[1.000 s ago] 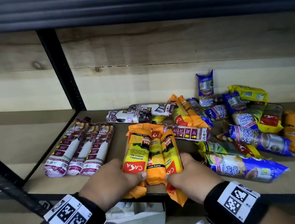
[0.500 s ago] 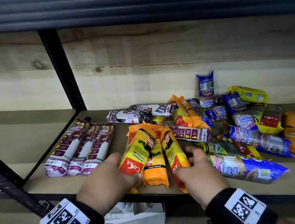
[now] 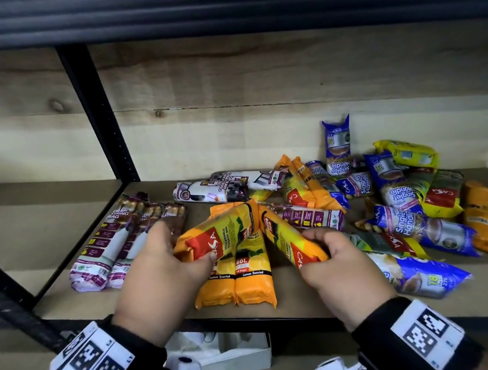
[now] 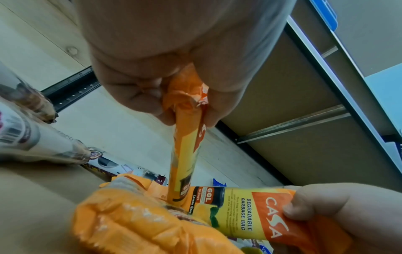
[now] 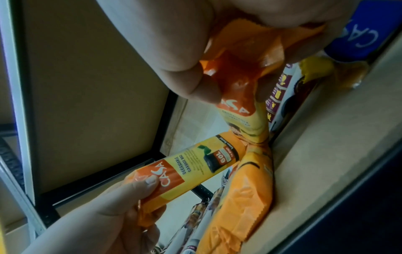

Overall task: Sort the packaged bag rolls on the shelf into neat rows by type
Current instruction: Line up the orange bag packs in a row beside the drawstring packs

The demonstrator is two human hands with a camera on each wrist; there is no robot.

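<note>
Mid-sort at lower centre, left hand point(image 3: 158, 267) and right hand point(image 3: 335, 261) each grip an orange roll point(image 3: 212, 240), likely to lay beside the flat pair point(image 3: 244, 275).

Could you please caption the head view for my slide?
Left hand and right hand each lift one orange-yellow packaged bag roll above two lying on the wooden shelf.

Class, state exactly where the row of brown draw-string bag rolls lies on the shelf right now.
In the head view, the draw-string bag rolls lie side by side at the shelf's left end, near the black upright post, just left of the left hand.
</note>
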